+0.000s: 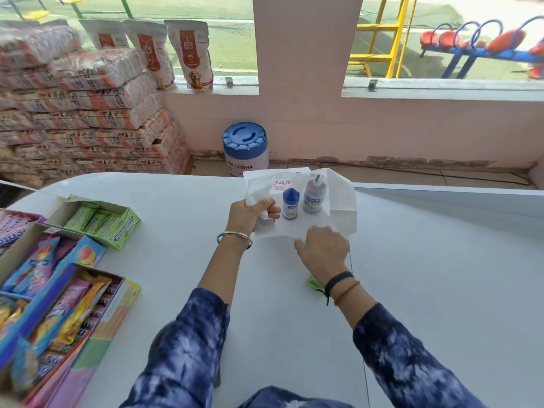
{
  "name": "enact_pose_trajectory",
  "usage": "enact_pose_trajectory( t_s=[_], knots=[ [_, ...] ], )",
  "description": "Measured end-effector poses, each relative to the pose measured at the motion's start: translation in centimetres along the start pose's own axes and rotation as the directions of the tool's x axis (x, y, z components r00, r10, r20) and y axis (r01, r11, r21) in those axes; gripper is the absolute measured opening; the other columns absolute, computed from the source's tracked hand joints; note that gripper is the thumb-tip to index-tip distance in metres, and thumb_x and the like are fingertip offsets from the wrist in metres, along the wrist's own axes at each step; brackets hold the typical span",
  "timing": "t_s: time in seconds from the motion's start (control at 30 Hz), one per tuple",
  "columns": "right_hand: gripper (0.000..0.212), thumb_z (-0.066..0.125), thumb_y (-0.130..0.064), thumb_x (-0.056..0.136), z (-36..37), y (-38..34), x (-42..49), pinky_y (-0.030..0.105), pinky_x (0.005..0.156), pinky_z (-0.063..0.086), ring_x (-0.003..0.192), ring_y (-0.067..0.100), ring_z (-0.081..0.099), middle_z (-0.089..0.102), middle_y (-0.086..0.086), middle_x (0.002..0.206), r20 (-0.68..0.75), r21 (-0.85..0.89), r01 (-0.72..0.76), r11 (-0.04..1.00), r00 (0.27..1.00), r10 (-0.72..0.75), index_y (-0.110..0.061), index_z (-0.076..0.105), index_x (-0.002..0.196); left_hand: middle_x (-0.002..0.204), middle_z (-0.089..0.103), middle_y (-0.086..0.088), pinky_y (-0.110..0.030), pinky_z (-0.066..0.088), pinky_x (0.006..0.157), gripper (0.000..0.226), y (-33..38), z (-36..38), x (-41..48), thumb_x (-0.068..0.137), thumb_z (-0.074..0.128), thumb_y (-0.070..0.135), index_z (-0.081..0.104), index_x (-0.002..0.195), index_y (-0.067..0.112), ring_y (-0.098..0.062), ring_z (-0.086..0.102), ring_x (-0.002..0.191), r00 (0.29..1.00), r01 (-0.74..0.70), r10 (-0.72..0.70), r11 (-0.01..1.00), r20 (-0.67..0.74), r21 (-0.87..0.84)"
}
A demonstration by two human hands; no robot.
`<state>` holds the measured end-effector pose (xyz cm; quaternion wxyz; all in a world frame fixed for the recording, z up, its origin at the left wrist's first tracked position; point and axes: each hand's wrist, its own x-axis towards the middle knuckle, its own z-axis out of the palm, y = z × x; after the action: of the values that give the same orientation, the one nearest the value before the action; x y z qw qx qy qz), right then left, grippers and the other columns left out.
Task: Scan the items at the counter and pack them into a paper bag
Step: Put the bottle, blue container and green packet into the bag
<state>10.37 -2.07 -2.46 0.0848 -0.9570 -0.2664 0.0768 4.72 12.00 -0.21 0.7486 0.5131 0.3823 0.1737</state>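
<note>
A white paper bag (338, 201) lies flat on the white counter (176, 231) at its far edge. My left hand (250, 214) grips the bag's crumpled near-left corner. Two small bottles stand upright on the bag: a blue-capped one (290, 204) and a taller clear grey one (314, 195) just to its right. My right hand (322, 250) hovers palm down over the bag's near edge, fingers loosely spread, holding nothing. A small green packet (313, 282) lies on the counter, partly hidden under my right wrist.
Open display boxes of sweets and gum (97, 222) line the counter's left side, with more candy boxes (59, 319) nearer me. Beyond the counter stand a blue-lidded tub (245, 148), stacked sacks (88, 113) and dog food pouches (192, 54) on the window sill.
</note>
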Motion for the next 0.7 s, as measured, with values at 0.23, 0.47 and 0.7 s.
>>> enact_pose_trajectory(
  t_s=[0.23,0.47,0.7],
  knots=[
    [0.057,0.046,-0.052,0.09,3.3,5.3,-2.8,0.034,0.088,0.043,0.116,0.032,0.054,0.057,0.014,0.127,0.415,0.041,-0.308,0.951,0.871,0.264,-0.006,0.042,0.124,0.059,0.065,-0.012,-0.019,0.053,0.043,0.014,-1.0,1.2,-2.1,0.081,0.063,-0.001,0.06,0.093,-0.007,-0.011,0.059,0.038,0.999,-0.032,0.031,0.999,-0.032,-0.029],
    [0.038,0.073,-0.028,0.077,0.1,6.2,-2.8,0.02,0.044,0.033,0.044,0.015,0.046,0.05,0.004,0.052,0.511,0.522,-0.305,0.797,0.86,-0.006,-0.014,0.044,0.058,0.048,0.068,-0.002,-0.021,0.056,0.048,0.013,-1.1,1.3,-2.1,0.08,0.064,0.0,0.061,0.091,-0.006,-0.013,0.06,0.041,0.998,-0.04,0.039,0.999,-0.044,-0.01],
    [0.01,0.055,-0.004,0.089,0.2,1.8,2.8,0.02,0.043,0.054,0.053,0.018,0.065,0.064,0.016,0.083,0.45,0.857,-0.493,0.15,0.858,0.248,0.004,0.059,0.093,0.048,0.069,0.001,-0.027,0.057,0.057,0.01,-1.6,1.4,-2.0,0.079,0.066,0.003,0.063,0.086,-0.003,-0.015,0.062,0.046,0.998,-0.031,0.032,0.999,-0.054,0.004]
  ],
)
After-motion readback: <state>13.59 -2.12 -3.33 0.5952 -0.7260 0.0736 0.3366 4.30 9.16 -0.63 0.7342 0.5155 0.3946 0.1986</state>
